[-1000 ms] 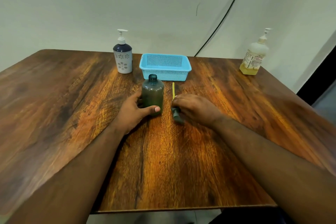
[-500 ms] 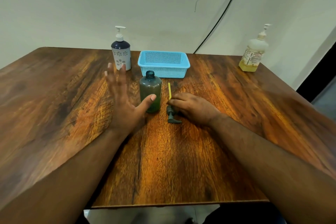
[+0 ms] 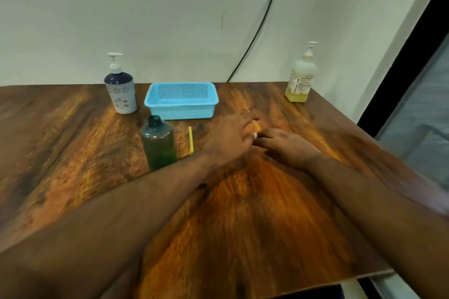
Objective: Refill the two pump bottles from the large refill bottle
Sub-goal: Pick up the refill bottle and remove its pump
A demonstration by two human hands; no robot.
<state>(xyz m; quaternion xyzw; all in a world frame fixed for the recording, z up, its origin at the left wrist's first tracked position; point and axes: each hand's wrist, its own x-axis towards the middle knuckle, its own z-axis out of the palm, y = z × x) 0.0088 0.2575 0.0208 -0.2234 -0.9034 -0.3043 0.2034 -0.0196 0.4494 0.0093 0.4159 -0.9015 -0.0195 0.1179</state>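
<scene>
Dark green translucent plastic bottle (image 3: 159, 143) stood upright mid-table, cap off, neck open, green liquid approx. a third up. Its yellow dip tube (image 3: 191, 139) lay flat just to the right; pump head hidden. White-and-navy flower-print pump bottle (image 3: 120, 88) stood upright at back left, pump on. Large pale refill bottle w/ yellow liquid low inside (image 3: 302, 77) stood upright, back right corner, pump on.
</scene>
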